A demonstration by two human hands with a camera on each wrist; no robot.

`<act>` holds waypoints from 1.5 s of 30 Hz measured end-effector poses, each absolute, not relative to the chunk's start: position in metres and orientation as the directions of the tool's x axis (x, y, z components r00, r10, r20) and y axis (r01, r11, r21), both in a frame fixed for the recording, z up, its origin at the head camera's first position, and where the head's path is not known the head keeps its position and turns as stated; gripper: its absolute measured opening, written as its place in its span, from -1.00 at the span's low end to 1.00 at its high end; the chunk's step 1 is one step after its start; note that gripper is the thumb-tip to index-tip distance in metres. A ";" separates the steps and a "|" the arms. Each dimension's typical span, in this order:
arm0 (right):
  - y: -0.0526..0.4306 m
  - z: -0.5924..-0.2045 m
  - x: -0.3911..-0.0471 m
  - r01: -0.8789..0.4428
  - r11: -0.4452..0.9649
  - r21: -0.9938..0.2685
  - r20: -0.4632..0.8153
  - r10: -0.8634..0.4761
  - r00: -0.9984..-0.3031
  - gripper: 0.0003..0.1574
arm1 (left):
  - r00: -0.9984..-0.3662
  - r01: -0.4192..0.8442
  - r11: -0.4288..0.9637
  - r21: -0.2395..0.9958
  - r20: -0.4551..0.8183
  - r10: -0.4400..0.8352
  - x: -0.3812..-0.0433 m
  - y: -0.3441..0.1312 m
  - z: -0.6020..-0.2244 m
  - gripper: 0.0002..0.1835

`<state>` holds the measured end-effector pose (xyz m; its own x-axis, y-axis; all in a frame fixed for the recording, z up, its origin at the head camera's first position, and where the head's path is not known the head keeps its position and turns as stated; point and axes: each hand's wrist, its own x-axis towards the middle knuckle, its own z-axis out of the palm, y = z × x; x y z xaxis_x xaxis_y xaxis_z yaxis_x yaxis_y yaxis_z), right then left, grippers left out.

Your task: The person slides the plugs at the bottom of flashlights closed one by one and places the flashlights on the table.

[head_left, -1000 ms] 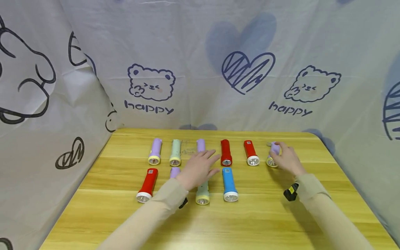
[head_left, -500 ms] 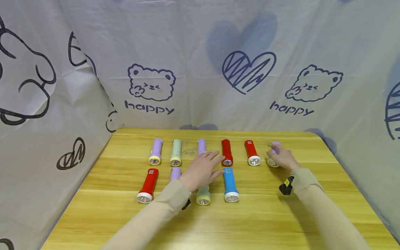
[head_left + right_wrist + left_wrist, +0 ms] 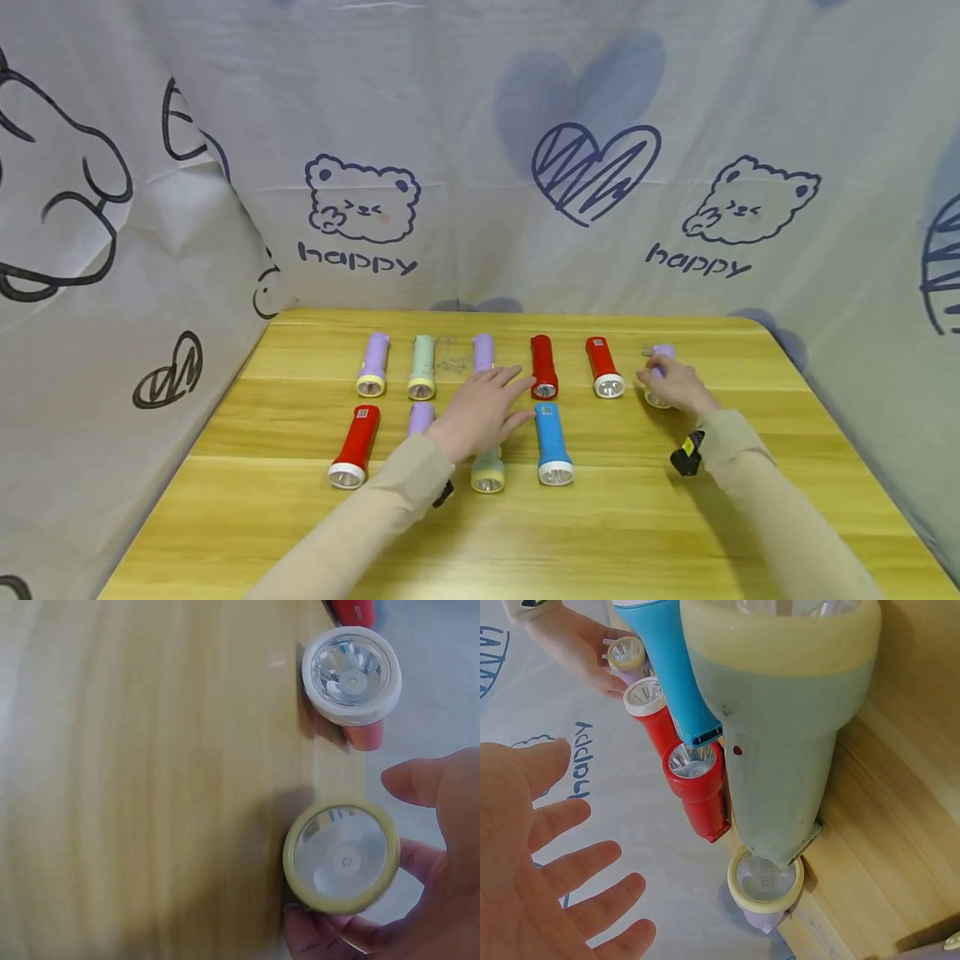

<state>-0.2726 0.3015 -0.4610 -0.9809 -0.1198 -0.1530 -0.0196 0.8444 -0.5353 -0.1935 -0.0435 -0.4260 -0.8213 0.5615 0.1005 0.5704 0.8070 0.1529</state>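
At the right end of the back row, my right hand (image 3: 681, 387) curls its fingers around a purple flashlight (image 3: 663, 351) with a pale-yellow head. In the right wrist view, fingers lie behind and below its lens rim (image 3: 341, 859), while the thumb stands apart. Metal prongs (image 3: 647, 350) stick out near its tail. My left hand (image 3: 476, 414) hovers with spread fingers over a mint-green flashlight (image 3: 487, 477), partly covering it in the head view. The left wrist view shows that palm (image 3: 555, 855) holding nothing, beside the green flashlight (image 3: 780, 765). A blue flashlight (image 3: 552, 442) lies right of it.
Further flashlights lie in two rows on the wooden table (image 3: 600, 533): red ones (image 3: 602, 360) and a purple one (image 3: 373, 358) in back, another red one (image 3: 356, 442) in front. Printed cloth (image 3: 480, 100) hangs behind and beside the table.
The purple flashlight at my right hand has shifted slightly toward me, and the right hand has moved with it. The left hand has barely moved.
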 end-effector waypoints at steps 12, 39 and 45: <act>0.308 -0.472 -0.248 -0.060 0.789 -0.611 -0.007 -0.082 -0.997 -0.55 | -0.822 0.570 0.808 0.151 0.105 0.560 -0.190 -0.048 -0.426 -0.39; 0.265 -0.442 -0.205 -0.031 0.202 -0.979 0.039 0.039 -0.998 -0.71 | -0.822 0.569 0.769 0.291 0.160 0.547 -0.187 -0.055 -0.428 -0.38; 0.242 -0.433 -0.196 -0.026 0.095 -0.995 0.028 0.015 -1.000 -0.71 | -0.841 0.533 0.746 0.398 0.152 0.519 -0.185 -0.059 -0.426 -0.39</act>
<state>-0.1959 0.2420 -0.4334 -0.9995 0.0151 0.0277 -0.0262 0.0948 -0.9952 -0.1847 -0.0590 -0.4256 -0.8409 0.5194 0.1518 0.5330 0.7465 0.3984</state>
